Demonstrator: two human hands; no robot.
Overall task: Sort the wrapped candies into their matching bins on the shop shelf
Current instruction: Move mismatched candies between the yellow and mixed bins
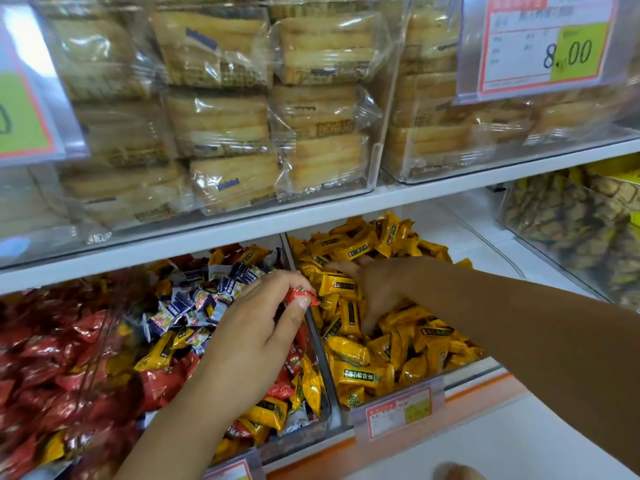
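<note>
The shop shelf has two levels: the white upper shelf board [311, 216] carries clear boxes of wrapped cakes [221, 126] and a price tag [540, 46], and its front edge hangs low over the back of the candy bins, leaving only a shallow gap above the rear candies. Below, the mixed bin [301, 431] sits just left of the yellow-candy bin [478, 370], and one thin clear divider wall [320, 344] separates them. A heap of red candies [52, 358] fills the bin on the far left. Right of the yellow bin lies a strip of bare white shelf floor [460, 237], then a clear box of pineapple-patterned packs [571, 220]. A small label holder [398, 410] stands at the front lip. My left hand [256, 327] hovers over the mixed bin beside the divider, thumb and fingertips pinching a red wrapped candy [299, 295] above the pile. My right hand [374, 289] reaches across into the yellow bin, palm down, fingers spread and uncurled on the yellow candies [349, 355], gripping nothing that I can see.
</note>
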